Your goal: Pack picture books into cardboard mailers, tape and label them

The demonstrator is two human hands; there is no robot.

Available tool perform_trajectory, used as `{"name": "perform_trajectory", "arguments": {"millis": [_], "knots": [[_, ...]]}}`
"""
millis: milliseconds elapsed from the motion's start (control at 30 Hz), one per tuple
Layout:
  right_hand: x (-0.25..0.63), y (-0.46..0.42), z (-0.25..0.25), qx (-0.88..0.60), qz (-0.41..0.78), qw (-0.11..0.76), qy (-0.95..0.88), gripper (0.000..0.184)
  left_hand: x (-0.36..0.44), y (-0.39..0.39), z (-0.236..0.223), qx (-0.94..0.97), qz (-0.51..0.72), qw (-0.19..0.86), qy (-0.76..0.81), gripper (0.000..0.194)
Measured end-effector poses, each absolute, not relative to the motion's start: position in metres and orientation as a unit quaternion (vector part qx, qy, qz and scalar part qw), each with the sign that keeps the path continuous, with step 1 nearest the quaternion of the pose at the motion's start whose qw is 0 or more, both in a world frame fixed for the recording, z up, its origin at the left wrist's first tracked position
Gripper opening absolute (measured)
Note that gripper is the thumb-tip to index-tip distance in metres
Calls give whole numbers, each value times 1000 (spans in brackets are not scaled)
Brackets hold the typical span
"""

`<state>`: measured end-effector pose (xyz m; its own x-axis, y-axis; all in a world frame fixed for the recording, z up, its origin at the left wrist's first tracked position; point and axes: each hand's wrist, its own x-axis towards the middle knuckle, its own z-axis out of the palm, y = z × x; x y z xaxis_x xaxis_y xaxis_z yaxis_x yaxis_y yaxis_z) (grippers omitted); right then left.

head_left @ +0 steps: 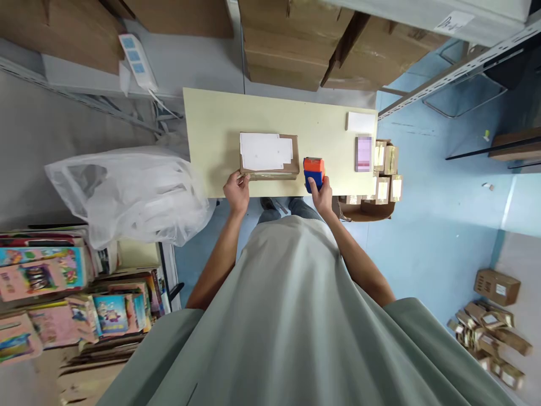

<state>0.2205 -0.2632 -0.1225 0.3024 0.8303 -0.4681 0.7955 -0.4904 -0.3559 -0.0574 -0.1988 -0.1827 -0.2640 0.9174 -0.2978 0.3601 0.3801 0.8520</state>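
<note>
A small cardboard box [289, 155] lies on the pale yellow table [215, 121], with white paper labels [262, 151] covering most of its top. Shiny clear tape shows along the side nearest me. My left hand [237, 190] is closed at the box's near left corner, thumb and fingers pinched there. To the right of the box, my right hand [322, 196] is wrapped round an orange-and-blue tape dispenser [313, 173], thumb on its blue part. A small gap separates the dispenser from the box.
At the table's right end lie a white paper stack [360, 122] and a purple-and-white packet [363, 153]. Small labelled boxes [382, 190] sit beyond that edge. A translucent plastic bag [131, 194] hangs at the left, above piled books [110, 313]. Large cartons [291, 51] stand behind.
</note>
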Motion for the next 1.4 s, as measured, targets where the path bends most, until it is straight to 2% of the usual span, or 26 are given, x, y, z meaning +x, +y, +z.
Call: {"name": "perform_trajectory", "arguments": {"millis": [133,233,367,433,533,667,733,900,1133,1267,1400], "knots": [[237,-296,-112,-808,264,-49,-524,70,-61,-206,-189,450,331,437,705,22],[251,-307,-107,-768,262,-112,-573,66,-64,-212,-192,458,303,442,709,25],[269,-307,-105,-711,277,-150,-629,62,-67,-216,-190,481,303,393,722,43],[278,-302,-107,-685,282,-154,-653,61,-65,-214,-185,495,333,344,725,50],[288,-293,-116,-651,286,-155,-686,61,-52,-200,-172,535,368,300,699,51],[296,-280,-131,-609,292,-154,-721,64,-16,-170,-157,629,334,310,630,62],[298,-274,-138,-589,293,-160,-736,64,6,-155,-156,674,302,321,593,62],[300,-262,-154,-564,270,-169,-762,64,48,-129,-178,740,280,333,512,51],[301,-259,-183,-534,162,-132,-819,57,59,-124,-206,734,271,338,524,62],[299,-257,-192,-520,117,-143,-834,57,57,-124,-205,732,277,341,522,61],[297,-254,-196,-516,107,-152,-836,59,56,-122,-209,759,250,307,517,68]]}}
